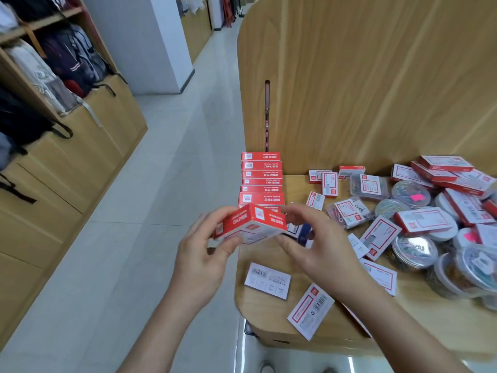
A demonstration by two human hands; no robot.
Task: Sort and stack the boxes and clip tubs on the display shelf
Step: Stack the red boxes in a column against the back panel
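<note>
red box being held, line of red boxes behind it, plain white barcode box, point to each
red box (243, 220), head view, red top face
line of red boxes (262, 181), head view, middle box's label face
plain white barcode box (269, 282), head view, its white face

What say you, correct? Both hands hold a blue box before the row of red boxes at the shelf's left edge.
Wrong colour: head view shows the held box is red. Left hand and right hand hold it before the row of red boxes.
</note>
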